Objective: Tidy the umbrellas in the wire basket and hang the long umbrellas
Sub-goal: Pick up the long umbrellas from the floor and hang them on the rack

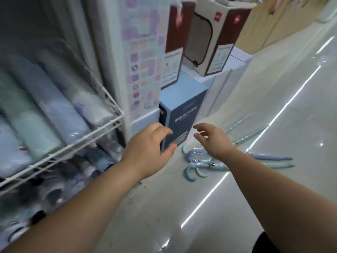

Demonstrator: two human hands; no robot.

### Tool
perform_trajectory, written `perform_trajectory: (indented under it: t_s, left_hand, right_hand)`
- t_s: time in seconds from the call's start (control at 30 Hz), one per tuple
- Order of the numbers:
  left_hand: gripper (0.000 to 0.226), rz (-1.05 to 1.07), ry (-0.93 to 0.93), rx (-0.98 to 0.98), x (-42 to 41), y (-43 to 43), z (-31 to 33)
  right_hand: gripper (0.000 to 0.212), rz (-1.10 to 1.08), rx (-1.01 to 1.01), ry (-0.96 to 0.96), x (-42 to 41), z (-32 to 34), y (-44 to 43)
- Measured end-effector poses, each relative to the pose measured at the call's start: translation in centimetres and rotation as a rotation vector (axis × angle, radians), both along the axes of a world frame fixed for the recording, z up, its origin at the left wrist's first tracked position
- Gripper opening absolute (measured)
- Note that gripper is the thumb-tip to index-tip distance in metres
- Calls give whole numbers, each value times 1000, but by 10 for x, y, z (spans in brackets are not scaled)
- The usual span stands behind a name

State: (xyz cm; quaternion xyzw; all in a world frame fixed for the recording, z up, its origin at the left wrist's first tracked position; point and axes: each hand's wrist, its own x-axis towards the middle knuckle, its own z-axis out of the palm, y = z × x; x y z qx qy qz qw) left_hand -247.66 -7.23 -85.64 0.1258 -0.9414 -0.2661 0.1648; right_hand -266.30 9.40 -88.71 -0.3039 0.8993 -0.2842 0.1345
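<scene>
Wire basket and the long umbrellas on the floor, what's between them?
Head view: a blue box stands between wire basket and long umbrellas, the left hand in front of it.

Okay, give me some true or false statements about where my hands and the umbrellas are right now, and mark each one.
1. The long umbrellas lie on the floor. True.
2. The right hand grips an umbrella handle. False: it holds nothing, and its fingers are loosely spread above the umbrellas.
3. The wire basket holds folded umbrellas. True.
4. The left hand is inside the basket. False: it is outside the basket, empty, in front of the upright blue box.
5. The long umbrellas have curved handles. True.
</scene>
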Motion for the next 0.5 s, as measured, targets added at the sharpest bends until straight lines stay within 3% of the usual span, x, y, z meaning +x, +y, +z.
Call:
perform_trajectory:
  t_s: [0.37, 0.5]
  left_hand:
    - [63, 56, -558, 66, -173, 127, -180]
    - [66, 78, -652, 115, -225, 164, -235]
  right_hand:
    - [54, 147, 371, -37, -179, -145, 144]
    - [48, 133, 428, -53, -247, -204, 186]
